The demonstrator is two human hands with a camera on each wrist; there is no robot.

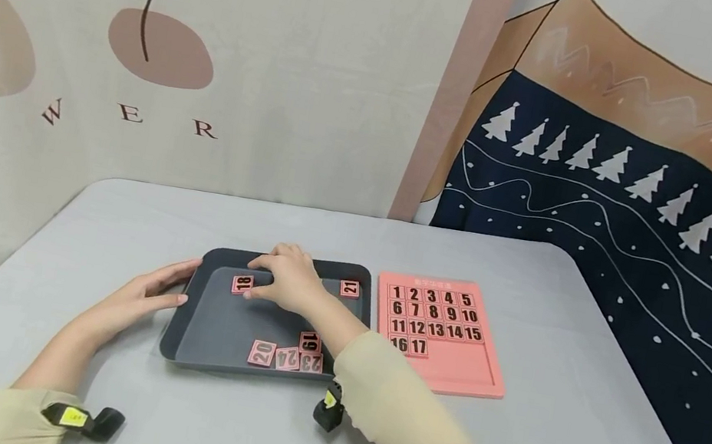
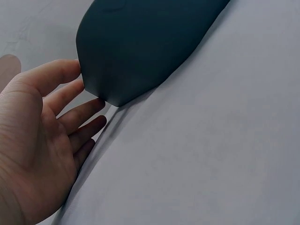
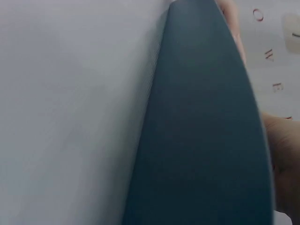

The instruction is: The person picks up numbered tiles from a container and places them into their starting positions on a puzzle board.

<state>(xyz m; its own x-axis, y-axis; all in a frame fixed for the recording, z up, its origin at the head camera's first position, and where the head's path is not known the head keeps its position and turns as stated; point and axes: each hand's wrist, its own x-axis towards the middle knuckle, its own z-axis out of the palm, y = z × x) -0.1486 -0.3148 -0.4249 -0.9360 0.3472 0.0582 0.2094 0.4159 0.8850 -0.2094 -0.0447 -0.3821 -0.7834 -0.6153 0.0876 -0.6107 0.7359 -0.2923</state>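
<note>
I have my right grip [image 1: 292, 282], thumb and finger apart, at the square pink 18 tile [image 1: 241, 284], far-left inside the dark-grey rectangular tray [image 1: 211, 319]; likely light and stiff, best pinched by opposite edges.

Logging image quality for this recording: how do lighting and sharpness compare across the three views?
Head: bright, fairly even light, digits on the pink board readable; left wrist: dimmer, left hand reasonably clear, tray dark teal rather than the head view's grey; right wrist: dim and soft, with a diffuse shadow on the tablecloth beside the tray.
</note>
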